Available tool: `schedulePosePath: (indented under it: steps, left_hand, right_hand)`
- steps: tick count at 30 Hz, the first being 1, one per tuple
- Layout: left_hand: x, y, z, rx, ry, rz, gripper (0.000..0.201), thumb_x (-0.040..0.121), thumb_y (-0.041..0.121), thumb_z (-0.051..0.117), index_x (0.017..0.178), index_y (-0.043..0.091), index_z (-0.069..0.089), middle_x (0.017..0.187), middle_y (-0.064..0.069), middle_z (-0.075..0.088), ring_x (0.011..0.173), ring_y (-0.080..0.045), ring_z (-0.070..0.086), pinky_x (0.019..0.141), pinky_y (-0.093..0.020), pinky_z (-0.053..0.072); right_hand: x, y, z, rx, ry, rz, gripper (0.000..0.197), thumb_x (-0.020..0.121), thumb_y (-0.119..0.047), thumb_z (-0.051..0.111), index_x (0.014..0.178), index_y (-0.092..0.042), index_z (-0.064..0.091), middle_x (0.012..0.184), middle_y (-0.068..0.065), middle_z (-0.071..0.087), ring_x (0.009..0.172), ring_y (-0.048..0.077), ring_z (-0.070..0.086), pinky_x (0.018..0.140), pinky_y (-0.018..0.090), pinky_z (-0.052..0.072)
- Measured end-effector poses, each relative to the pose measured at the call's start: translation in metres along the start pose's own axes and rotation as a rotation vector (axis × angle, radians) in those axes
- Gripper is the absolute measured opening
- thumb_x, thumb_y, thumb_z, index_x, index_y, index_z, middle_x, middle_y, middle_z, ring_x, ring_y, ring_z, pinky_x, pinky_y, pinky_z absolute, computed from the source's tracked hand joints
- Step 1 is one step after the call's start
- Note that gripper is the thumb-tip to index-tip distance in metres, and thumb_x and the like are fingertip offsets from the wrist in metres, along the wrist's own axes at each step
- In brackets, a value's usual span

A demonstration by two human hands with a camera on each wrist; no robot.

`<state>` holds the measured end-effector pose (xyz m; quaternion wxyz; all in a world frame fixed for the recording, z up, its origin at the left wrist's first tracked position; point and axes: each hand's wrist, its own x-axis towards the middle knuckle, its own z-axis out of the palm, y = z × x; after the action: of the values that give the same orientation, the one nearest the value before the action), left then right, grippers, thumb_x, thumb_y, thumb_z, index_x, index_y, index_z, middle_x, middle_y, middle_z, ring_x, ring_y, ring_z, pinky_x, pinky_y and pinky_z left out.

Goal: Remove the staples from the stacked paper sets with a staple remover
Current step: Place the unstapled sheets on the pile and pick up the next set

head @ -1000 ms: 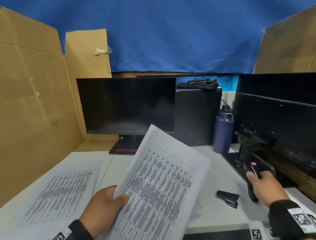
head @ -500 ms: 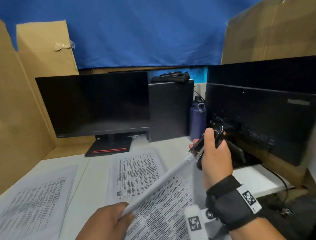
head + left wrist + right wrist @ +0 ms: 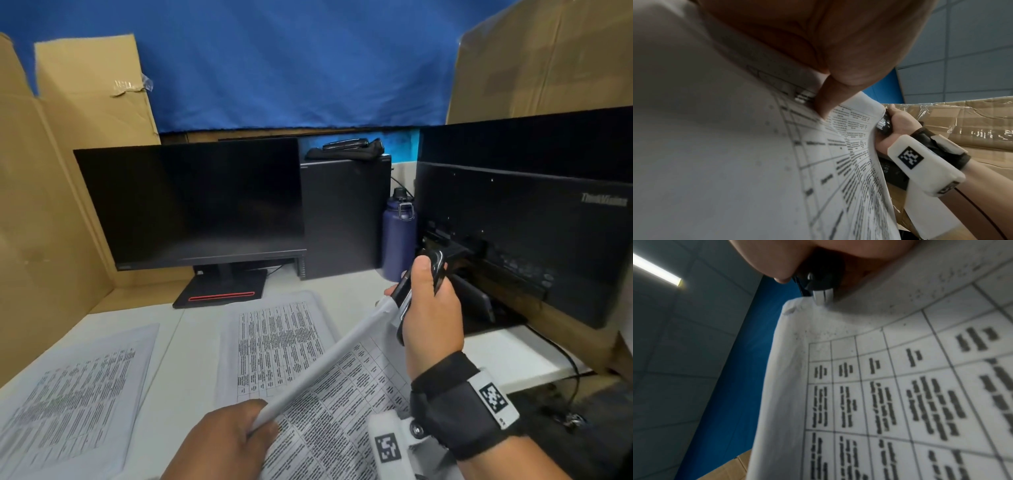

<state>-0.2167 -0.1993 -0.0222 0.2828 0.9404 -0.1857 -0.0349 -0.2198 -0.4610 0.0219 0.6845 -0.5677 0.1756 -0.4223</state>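
My left hand [image 3: 226, 442] pinches the near edge of a stapled paper set [image 3: 322, 363], held up edge-on above the desk. My right hand [image 3: 428, 308] grips a black staple remover [image 3: 404, 294] whose metal claws bite the set's far corner. In the right wrist view the staple remover [image 3: 821, 288] meets the printed paper set [image 3: 890, 386] at its top corner. The left wrist view shows my thumb on the paper set [image 3: 818, 154], with the right hand [image 3: 898, 123] beyond. Whether a staple sits in the claws is hidden.
More printed sets lie flat: one [image 3: 277, 339] mid-desk, another [image 3: 68, 404] at the left. A dark monitor [image 3: 191, 205], a black box [image 3: 342, 216] and a blue bottle [image 3: 399, 236] stand behind. A second monitor's back [image 3: 524, 219] crowds the right. Cardboard walls [image 3: 41, 222] enclose the sides.
A second ago my right hand was reaching for the staple remover at the right. It has since brought the remover to the corner of the held set, which tipped edge-on.
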Motion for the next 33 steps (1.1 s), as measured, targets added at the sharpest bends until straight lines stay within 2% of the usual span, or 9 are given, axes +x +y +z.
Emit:
schedulePosePath:
  steps: [4,7,10,14,17,20,24,27,33]
  left_hand:
    - [-0.001,0.001,0.005,0.011,-0.012,-0.003,0.019,0.097,0.051,0.059,0.081,0.041,0.063,0.082,0.007,0.07,0.081,-0.002,0.066,0.069,-0.015,0.047]
    - [-0.001,0.0,0.01,0.016,-0.032,0.004,0.023,0.096,0.051,0.06,0.073,0.05,0.061,0.075,0.028,0.067,0.076,0.003,0.064,0.066,-0.013,0.045]
    - [-0.002,0.001,0.014,0.043,-0.045,0.013,0.025,0.098,0.05,0.057,0.074,0.044,0.059,0.075,0.045,0.059,0.076,0.003,0.063,0.066,-0.013,0.045]
    - [0.001,-0.004,0.013,0.005,0.017,0.0,0.018,0.097,0.049,0.059,0.083,0.038,0.062,0.076,0.009,0.069,0.074,-0.001,0.065,0.066,-0.016,0.049]
    - [0.015,-0.021,0.001,-0.079,0.081,-0.013,0.015,0.096,0.04,0.066,0.081,0.034,0.066,0.07,0.005,0.07,0.065,-0.003,0.065,0.066,-0.025,0.05]
    - [0.032,-0.043,-0.014,-0.295,0.185,-0.113,0.016,0.096,0.027,0.068,0.082,0.025,0.074,0.075,0.007,0.079,0.067,-0.008,0.073,0.072,-0.034,0.058]
    - [0.057,-0.067,-0.023,-0.712,0.174,-0.321,0.014,0.095,0.021,0.071,0.1,0.009,0.077,0.091,-0.012,0.082,0.09,-0.037,0.078,0.092,-0.059,0.059]
    - [0.077,-0.073,-0.017,-0.863,0.137,-0.431,0.016,0.099,0.011,0.067,0.11,0.0,0.073,0.101,-0.022,0.08,0.098,-0.045,0.075,0.096,-0.063,0.056]
    - [0.119,-0.072,-0.008,-0.839,0.056,-0.514,0.036,0.09,0.02,0.077,0.12,0.001,0.067,0.102,-0.02,0.08,0.096,-0.041,0.076,0.095,-0.059,0.058]
  right_hand:
    - [-0.001,0.007,0.001,-0.043,0.059,-0.039,0.057,0.077,-0.08,0.049,0.092,-0.027,0.062,0.088,0.007,0.072,0.088,0.033,0.07,0.085,0.056,0.058]
    - [-0.005,0.004,-0.002,-0.109,0.061,-0.137,0.044,0.094,-0.06,0.051,0.099,-0.018,0.063,0.088,0.003,0.069,0.085,0.022,0.066,0.081,0.036,0.054]
    - [-0.007,0.001,-0.003,-0.141,0.049,-0.205,0.033,0.1,-0.044,0.051,0.098,-0.013,0.061,0.084,-0.002,0.064,0.078,0.009,0.06,0.069,0.019,0.044]
    - [0.014,0.003,-0.008,-0.161,-0.05,-0.14,0.036,0.094,-0.052,0.056,0.099,-0.017,0.058,0.091,0.007,0.068,0.084,0.019,0.065,0.076,0.033,0.05]
    - [0.04,0.005,-0.026,-0.203,-0.073,0.017,0.037,0.078,-0.052,0.063,0.102,-0.025,0.054,0.103,0.014,0.071,0.091,0.028,0.069,0.078,0.042,0.055]
    - [0.067,0.013,-0.055,-0.579,-0.15,0.1,0.025,0.09,-0.033,0.064,0.104,-0.013,0.061,0.096,0.015,0.07,0.083,0.027,0.064,0.074,0.036,0.046]
    - [0.083,0.038,-0.087,-0.995,-0.331,0.285,0.028,0.094,-0.039,0.061,0.092,-0.013,0.07,0.084,0.011,0.069,0.082,0.028,0.065,0.075,0.035,0.045]
    - [0.085,0.054,-0.093,-1.175,-0.316,0.316,0.045,0.096,-0.049,0.053,0.096,-0.009,0.071,0.085,0.012,0.069,0.082,0.029,0.064,0.077,0.034,0.045]
    - [0.079,0.069,-0.087,-1.365,-0.305,0.344,0.054,0.099,-0.052,0.047,0.118,-0.004,0.065,0.105,0.017,0.066,0.088,0.028,0.056,0.08,0.032,0.04]
